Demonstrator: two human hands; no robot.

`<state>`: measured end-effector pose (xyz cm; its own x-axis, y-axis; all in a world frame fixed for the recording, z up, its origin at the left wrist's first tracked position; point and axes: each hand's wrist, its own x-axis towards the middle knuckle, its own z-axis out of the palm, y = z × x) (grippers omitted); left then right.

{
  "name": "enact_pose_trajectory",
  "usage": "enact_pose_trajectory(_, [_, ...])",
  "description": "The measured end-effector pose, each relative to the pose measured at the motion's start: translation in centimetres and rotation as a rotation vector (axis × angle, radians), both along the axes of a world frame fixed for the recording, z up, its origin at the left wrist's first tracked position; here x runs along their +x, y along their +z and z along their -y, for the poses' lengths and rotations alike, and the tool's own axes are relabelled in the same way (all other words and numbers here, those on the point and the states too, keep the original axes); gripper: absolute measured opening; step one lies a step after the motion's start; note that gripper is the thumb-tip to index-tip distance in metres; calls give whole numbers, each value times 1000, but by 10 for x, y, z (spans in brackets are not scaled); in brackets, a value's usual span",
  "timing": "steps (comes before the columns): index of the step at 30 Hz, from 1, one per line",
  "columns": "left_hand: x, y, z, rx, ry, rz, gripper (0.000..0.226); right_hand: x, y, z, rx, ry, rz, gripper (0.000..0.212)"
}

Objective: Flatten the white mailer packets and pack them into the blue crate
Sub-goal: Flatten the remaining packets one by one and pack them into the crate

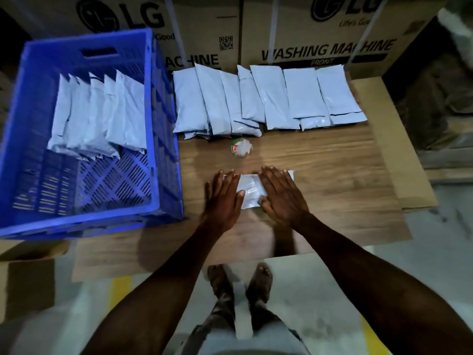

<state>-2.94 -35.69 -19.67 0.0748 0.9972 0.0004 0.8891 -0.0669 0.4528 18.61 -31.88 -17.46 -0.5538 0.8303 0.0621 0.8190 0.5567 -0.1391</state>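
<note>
Wood-grain tabletop (320,175) runs from the blue crate (84,216) on the left to a cardboard sheet (399,160) that sticks out past its right edge; its near edge lies just in front of the person's feet. A bare strip of wood stays open between the far row of white mailer packets (266,98) and the hands, broken only by a small round lid with a crumpled clear wrapper (241,148). More room lies to the right of the hands. The crate's right wall stands near the left hand (222,198), a short gap between them.

One white packet (252,192) lies flat on the wood. Both hands press on it with straight, spread fingers: the left hand covers its left end, the right hand (281,194) its right part, the packet's middle showing between them.

Inside the crate, more packets (99,114) lean in a row against the far wall, the near floor showing.
</note>
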Motion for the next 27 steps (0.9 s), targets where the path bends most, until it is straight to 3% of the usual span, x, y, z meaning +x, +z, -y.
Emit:
enact_pose_trajectory(12, [13, -19, 7, -25, 43, -151, 56, -27, -33, 10, 68, -68, 37, 63])
enact_pose_trajectory(17, [17, -26, 9, 18, 51, -178, 56, -28, -35, 9, 58, -65, 37, 63])
enact_pose_trajectory(27, [15, -22, 6, -75, 37, -178, 57, -27, -34, 4, -20, -32, 1, 63])
